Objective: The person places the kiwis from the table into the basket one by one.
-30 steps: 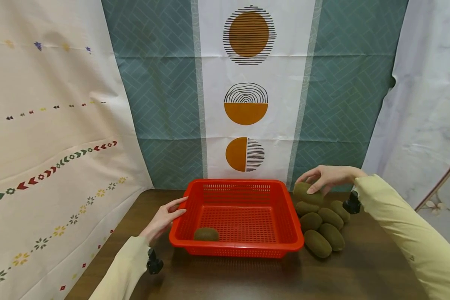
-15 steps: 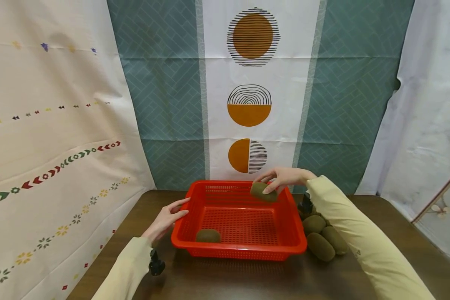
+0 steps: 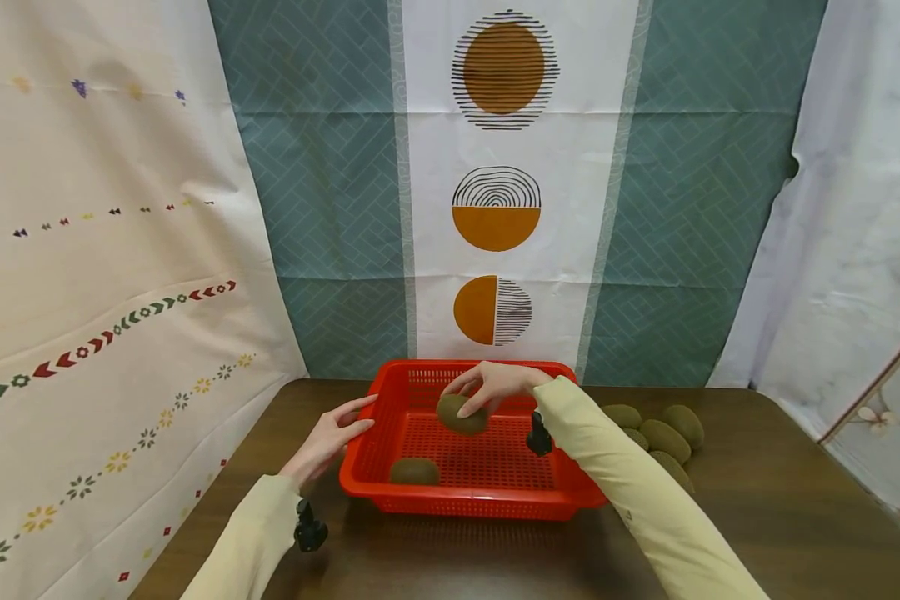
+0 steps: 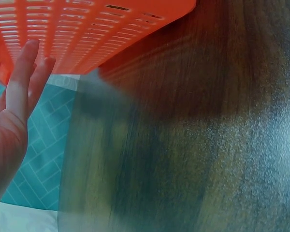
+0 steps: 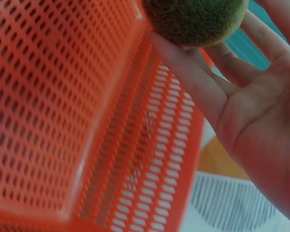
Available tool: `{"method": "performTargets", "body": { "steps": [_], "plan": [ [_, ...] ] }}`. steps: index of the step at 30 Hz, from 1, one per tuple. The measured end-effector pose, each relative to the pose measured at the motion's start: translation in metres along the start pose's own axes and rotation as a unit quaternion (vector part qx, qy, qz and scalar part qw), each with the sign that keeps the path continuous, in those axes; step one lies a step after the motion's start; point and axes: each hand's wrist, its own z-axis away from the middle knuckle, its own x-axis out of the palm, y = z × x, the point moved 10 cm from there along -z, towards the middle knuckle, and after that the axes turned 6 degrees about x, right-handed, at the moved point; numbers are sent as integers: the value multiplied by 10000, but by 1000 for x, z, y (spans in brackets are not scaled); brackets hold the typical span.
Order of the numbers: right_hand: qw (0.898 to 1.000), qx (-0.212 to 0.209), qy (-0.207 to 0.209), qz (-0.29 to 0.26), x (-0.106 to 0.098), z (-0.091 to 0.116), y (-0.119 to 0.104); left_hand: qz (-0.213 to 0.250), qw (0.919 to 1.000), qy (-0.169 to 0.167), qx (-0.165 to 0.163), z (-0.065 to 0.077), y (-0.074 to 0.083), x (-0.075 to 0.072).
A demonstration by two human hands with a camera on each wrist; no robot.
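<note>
In the head view my right hand [image 3: 491, 385] pinches a brown fuzzy kiwi [image 3: 461, 415] between thumb and fingers, above the floor of the red plastic basket [image 3: 472, 492]. The right wrist view shows the held kiwi [image 5: 195, 19] at the top, with the perforated basket wall below it. Another kiwi [image 3: 414, 472] lies inside the basket at the front left. My left hand [image 3: 330, 437] touches the basket's left rim; in the left wrist view its fingers [image 4: 20, 82] look nearly straight against the wall.
Several kiwis [image 3: 664, 438] lie in a group on the dark wooden table [image 3: 765, 483] right of the basket, partly hidden by my right sleeve [image 3: 630, 475]. Patterned cloths [image 3: 330, 208] hang behind and to the left.
My right hand has carried the kiwi left from the group, over the right side of the basket, and lower above its middle. My left hand stays at the rim.
</note>
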Motion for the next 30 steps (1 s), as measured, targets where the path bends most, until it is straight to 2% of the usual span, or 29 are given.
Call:
{"method": "performTargets", "body": {
  "steps": [14, 21, 30],
  "plan": [
    [9970, -136, 622, 432, 27, -53, 8, -133, 9999, 7, 64, -1, 2, 0],
    [9932, -185, 744, 872, 33, -63, 14, -74, 10000, -20, -12, 3, 4, 3],
    [9908, -292, 879, 983, 34, -69, 19, -7, 9998, -189, -89, 10, 25, 13]
  ]
}}
